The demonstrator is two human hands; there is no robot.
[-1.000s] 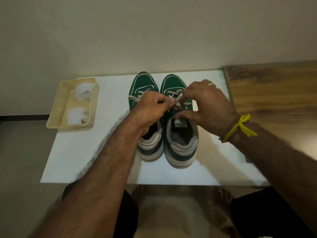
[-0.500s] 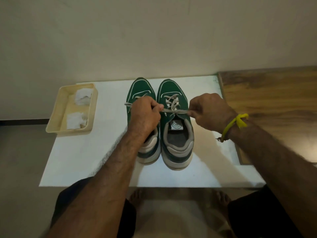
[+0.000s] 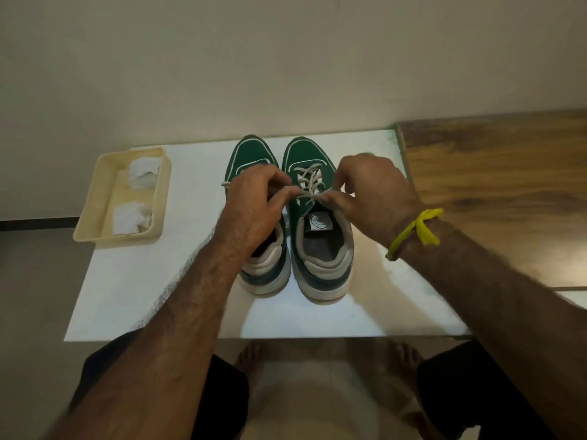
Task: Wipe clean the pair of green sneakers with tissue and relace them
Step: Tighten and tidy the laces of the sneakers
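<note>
While I watch from the head camera, I count one white table (image 3: 190,281) filling the middle, with one wooden surface (image 3: 492,185) butting against it at 3 o'clock. Two green sneakers stand side by side at the centre of the table, toes toward 12 o'clock and heels toward me: the left sneaker (image 3: 247,154) partly hidden under an arm, the right sneaker (image 3: 320,249) open to view with its white lace (image 3: 309,182) crossed over the tongue. One cream tray (image 3: 85,223) sits at 9 o'clock, overhanging the table edge, and holds two crumpled white tissues (image 3: 143,173). My left hand (image 3: 251,208) is curled over the left sneaker, thumb and forefinger pinching one end of the lace; my right hand (image 3: 371,188) pinches the other end just above the right sneaker's tongue. One yellow thread band (image 3: 416,230) circles the right wrist. Two bare feet show at 6 o'clock.
</note>
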